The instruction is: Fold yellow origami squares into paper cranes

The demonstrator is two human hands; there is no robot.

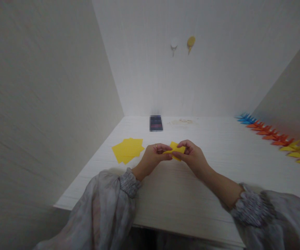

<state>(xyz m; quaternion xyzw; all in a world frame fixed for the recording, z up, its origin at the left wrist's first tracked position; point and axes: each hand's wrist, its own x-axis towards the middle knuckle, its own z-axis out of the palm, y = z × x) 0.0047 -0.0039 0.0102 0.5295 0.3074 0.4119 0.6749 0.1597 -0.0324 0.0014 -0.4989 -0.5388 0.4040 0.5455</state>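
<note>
So both hands are gripping one small folded yellow paper (pixel 180 150), held just above the middle of the white table (pixel 173 205). The left hand (pixel 153 154) is coming in from the near left, thumb and fingers pinching the paper's left end, with a ring (pixel 156 147) showing on one finger. The right hand (pixel 195 156) is mirroring it, fingers curling over the right end and thumb lying across the front. Both forearms are angling inward out of gathered grey sleeves (pixel 105 198). A fanned stack of yellow sheets (pixel 127 150) is sitting left of the left hand. Farther back, a dark item (pixel 156 123) is showing up pixelated, so I can't make out any writing on it. Folded paper figures (pixel 272 133) are lining the right side, blue ones far, orange mid, yellow near.
</note>
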